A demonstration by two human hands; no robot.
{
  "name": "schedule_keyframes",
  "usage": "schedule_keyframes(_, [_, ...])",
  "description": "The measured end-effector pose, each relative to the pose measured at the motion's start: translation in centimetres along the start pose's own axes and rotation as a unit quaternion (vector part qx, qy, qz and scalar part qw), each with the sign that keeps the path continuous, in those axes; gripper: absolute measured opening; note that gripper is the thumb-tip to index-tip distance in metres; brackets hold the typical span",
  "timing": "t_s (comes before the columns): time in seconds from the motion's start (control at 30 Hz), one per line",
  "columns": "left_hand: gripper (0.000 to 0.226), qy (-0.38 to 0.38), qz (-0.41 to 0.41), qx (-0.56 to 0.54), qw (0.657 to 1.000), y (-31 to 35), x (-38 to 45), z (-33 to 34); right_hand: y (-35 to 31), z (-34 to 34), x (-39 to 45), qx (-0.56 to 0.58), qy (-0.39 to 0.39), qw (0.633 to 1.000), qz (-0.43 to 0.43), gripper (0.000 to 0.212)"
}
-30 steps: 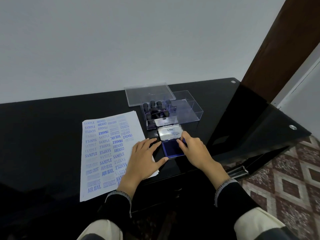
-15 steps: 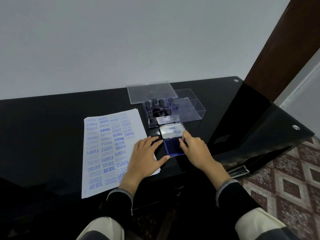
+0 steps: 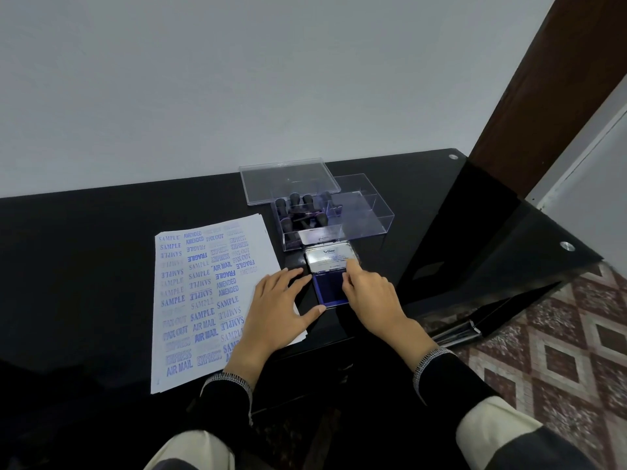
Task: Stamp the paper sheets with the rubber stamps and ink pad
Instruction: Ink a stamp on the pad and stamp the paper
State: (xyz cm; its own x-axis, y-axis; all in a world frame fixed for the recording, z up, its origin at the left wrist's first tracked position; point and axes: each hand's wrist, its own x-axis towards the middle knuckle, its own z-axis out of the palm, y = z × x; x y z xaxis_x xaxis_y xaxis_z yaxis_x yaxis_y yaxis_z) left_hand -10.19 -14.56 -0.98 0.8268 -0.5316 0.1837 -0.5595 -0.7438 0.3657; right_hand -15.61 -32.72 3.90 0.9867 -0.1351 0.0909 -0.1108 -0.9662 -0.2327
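Dozens of blue prints already across top paper sheet [image 3: 203, 300], left on desk [image 3: 84, 249]. Rubber stamps [image 3: 298, 212] boxed beyond open ink pad [image 3: 330, 290]. Left hand [image 3: 274, 313] flat, fingers spread; right hand [image 3: 369, 296] touching lid, fingers bent. Probably nearly done.

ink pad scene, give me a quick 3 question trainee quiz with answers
1. True or false: the ink pad has its lid open.
2. Where are the rubber stamps? A) on the paper sheets B) in the clear box C) in the right hand
3. Fill in: the left hand rests partly on the ____.

Key: 1 true; 2 B; 3 paper sheets
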Motion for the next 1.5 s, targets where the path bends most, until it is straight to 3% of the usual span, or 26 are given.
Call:
schedule_keyframes(0.13, [0.08,-0.001,-0.001,0.0,1.0,0.0,0.0,0.0,0.3,-0.2,-0.1,0.053,0.009,0.999,0.007,0.017])
schedule_keyframes(0.3, [0.08,-0.004,-0.001,-0.004,1.0,0.0,0.0,-0.1,-0.4,0.1,0.1,-0.031,0.001,0.999,0.007,0.009])
schedule_keyframes(0.47, [0.08,-0.005,-0.001,-0.003,1.0,0.0,0.0,-0.1,0.2,0.2,0.0,0.036,0.016,0.999,0.008,0.014])
schedule_keyframes(0.97, [0.078,-0.002,-0.001,-0.004,1.0,0.0,0.0,-0.1,0.0,-0.9,2.2,0.032,-0.047,0.998,-0.001,0.013])
schedule_keyframes(1.5, [0.078,0.0,-0.001,-0.009,1.0,0.0,0.0,0.0,0.1,1.3,-1.4,0.032,0.083,0.996,0.018,0.018])
